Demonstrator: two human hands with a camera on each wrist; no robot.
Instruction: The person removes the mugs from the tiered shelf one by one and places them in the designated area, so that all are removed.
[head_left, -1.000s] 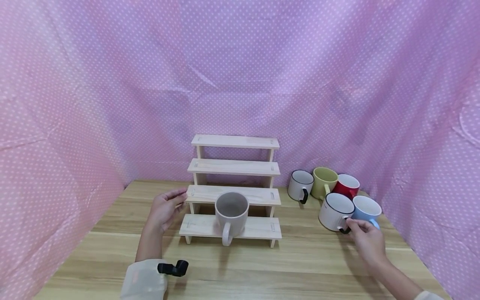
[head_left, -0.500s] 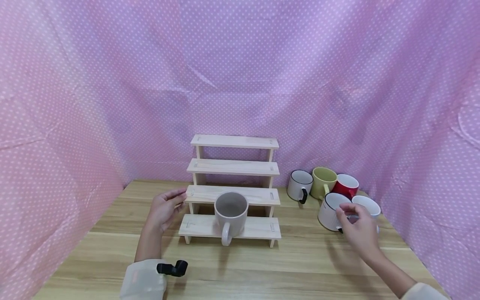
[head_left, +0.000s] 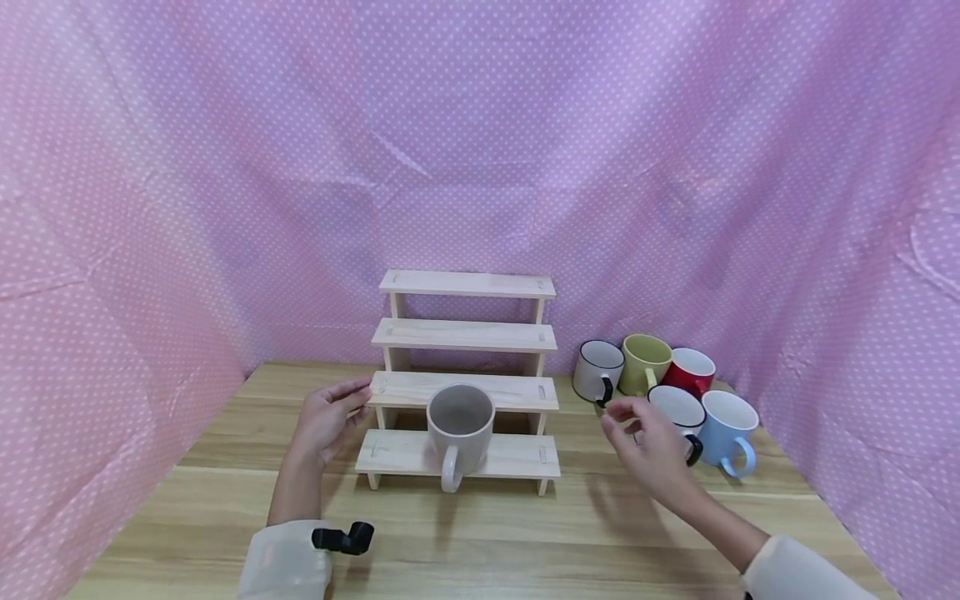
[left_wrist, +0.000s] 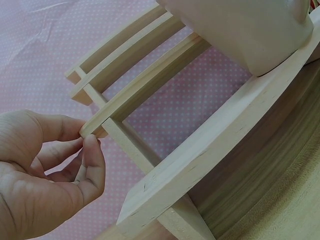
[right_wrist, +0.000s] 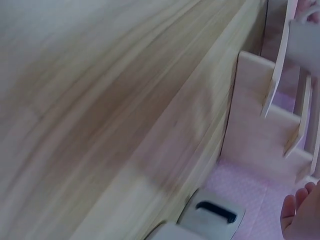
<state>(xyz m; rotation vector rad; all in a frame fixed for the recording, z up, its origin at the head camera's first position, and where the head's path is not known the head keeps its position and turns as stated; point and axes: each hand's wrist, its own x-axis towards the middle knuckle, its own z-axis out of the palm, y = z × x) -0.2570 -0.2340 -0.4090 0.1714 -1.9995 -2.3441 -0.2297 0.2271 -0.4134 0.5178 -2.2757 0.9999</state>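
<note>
A four-step wooden display stand stands on the table. My left hand pinches the left end of its second shelf from the bottom; in the left wrist view, thumb and fingers meet on that shelf end. On the lowest shelf sits a grey-beige mug, upright, handle toward me. My right hand is in the air with loosely bent fingers and nothing in them. It partly covers a white mug with a black rim, and lies between that mug and the stand.
Around the white mug stand a light blue mug, a red mug, a yellow-green mug and another black-rimmed white mug. Pink dotted cloth hangs behind and beside the wooden table.
My right hand has let go of the nearer white mug's black handle, lifted, and moved left toward the stand. My left hand and the grey-beige mug have stayed put.
</note>
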